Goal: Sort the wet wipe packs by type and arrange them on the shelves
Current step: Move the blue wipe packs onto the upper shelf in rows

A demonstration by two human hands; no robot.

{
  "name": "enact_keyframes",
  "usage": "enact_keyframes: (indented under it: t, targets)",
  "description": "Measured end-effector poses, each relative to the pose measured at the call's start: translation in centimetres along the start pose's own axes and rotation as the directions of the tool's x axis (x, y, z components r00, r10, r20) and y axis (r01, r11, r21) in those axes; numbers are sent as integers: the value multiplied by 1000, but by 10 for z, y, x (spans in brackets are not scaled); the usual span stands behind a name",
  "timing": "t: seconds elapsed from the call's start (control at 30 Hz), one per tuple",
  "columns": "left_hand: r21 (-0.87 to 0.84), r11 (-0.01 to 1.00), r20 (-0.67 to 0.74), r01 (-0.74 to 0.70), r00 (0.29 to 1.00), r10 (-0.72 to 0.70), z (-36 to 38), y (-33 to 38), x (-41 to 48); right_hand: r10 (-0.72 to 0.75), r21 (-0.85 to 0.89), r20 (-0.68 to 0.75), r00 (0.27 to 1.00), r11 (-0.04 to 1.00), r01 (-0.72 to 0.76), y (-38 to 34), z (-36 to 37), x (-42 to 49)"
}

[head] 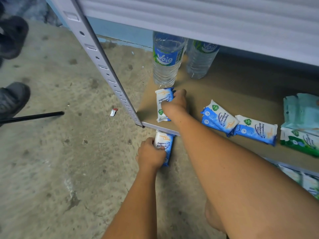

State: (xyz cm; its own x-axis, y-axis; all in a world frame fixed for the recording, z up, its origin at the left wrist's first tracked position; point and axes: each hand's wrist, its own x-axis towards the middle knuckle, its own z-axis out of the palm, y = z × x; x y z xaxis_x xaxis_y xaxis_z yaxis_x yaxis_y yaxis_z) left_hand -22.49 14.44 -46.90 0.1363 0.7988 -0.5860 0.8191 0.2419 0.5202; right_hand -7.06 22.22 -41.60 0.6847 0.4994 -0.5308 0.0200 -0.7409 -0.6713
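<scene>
The right hand [175, 102] gripped the shelf pack [164, 99]; the left hand [149, 156] gripped the second pack [164, 142] at 6 o'clock, long axes 12-to-6.

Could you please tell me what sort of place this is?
Probably a stockroom or shop storage area: a slotted metal shelving rack stands on a bare concrete floor, stocked with wet wipe packs and water bottles.
</scene>
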Motion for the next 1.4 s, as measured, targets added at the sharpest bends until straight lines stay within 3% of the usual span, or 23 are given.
enact_keyframes:
  t: [0.17, 0.33, 0.53, 0.67, 0.9, 1.07, 1.4]
  targets:
    - [-3, 1000, 5, 5, 1000, -5, 6, -2, 6, 8, 61, 41, 999, 998, -11, -3, 2, -6]
    - [-96, 995, 28, 10, 1000, -8, 2, 0, -10, -94, 39, 48, 994, 995, 92, 11, -8, -31]
    - [-196, 978, 66, 72, 996, -61, -12, -9, -54, 0, 267, 18, 1000, 964, -4, 33, -48, -93]
    - [-258, 966, 79, 28, 997, -8, -28, -5, -91, 12, 357, 15, 1000, 934, -17, 33, -83, -143]
    - [-202, 959, 37, -199, 977, 211, -81, 35, -172, -91, 336, 18, 996, 938, 80, 30, -148, -240]
    - [-273, 909, -47, -314, 949, 313, -116, 58, -226, -202, 405, -15, 979, 894, 191, 17, -197, -305]
    - [-199, 772, -202, -604, 796, 571, -202, 133, -330, -361, 514, -156, 920, 765, 387, -38, -271, -375]
